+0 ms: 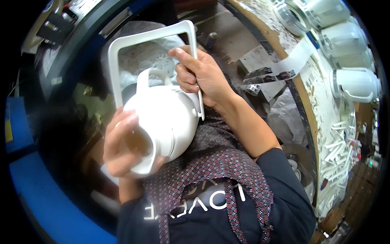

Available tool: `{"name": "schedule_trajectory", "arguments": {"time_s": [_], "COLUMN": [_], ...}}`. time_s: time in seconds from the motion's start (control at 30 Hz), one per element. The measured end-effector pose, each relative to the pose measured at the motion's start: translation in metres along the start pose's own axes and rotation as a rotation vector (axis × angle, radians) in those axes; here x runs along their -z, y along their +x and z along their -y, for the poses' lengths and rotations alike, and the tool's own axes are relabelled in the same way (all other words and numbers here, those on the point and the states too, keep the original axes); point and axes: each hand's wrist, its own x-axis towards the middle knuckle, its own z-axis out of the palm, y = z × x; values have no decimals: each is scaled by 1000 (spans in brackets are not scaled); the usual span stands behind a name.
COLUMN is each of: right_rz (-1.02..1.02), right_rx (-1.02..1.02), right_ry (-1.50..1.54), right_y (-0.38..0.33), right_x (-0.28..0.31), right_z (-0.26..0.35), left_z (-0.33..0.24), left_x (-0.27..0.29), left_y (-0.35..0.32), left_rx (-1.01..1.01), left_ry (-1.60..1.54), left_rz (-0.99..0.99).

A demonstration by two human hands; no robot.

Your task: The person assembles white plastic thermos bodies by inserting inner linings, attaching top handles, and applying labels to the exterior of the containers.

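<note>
1. Workshop setting, cluttered: a worn bench point(323, 106) runs along my right, blue panels point(48, 195) stand at my left.
2. Nearest: patterned apron point(215, 162) across my front. White jug point(178, 118) is held up just beyond it, between my hands; open mouth faces lower left, long axis slants away toward upper right.
3. Left hand point(115, 152): clamped on the jug's mouth end (fingers blurred, so exact contact is not established).
4. Right hand point(205, 75): fingers closed round the right leg of a white bail handle point(154, 35). Its crossbar lies on the far side from me, past the jug's small loop handle point(143, 83).
5. Governing relation, in my judgement: right leg's lower end against the jug's right flank. That end sits below my right grip, just beside a small white knob point(199, 114); whether it is seated, I cannot tell. Right hand is the nearer. Left leg's end is hidden by my left fingers.
6. Beyond the handle frame: clear plastic bag point(148, 57).
7. Farther right, on the bench: more jugs point(353, 83), loose white parts point(335, 152), and a film strip point(300, 55) trailing over the edge.
</note>
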Motion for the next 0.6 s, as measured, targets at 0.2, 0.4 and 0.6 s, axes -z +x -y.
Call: {"name": "schedule_trajectory", "arguments": {"time_s": [0.2,0.4,0.6], "right_rz": [-139,-222,-227], "right_rx": [56,282,138], "right_ry": [73,81,235], "right_y": [18,-11,-26], "right_x": [7,-5,5], "right_z": [2,-3,-2], "left_z": [-4,-12,-18], "left_x": [3,-1,-3], "left_y": [-5,10,8], "left_rx": [41,24,-104], "left_ry": [104,115,46], "left_rz": [56,35,32]}}
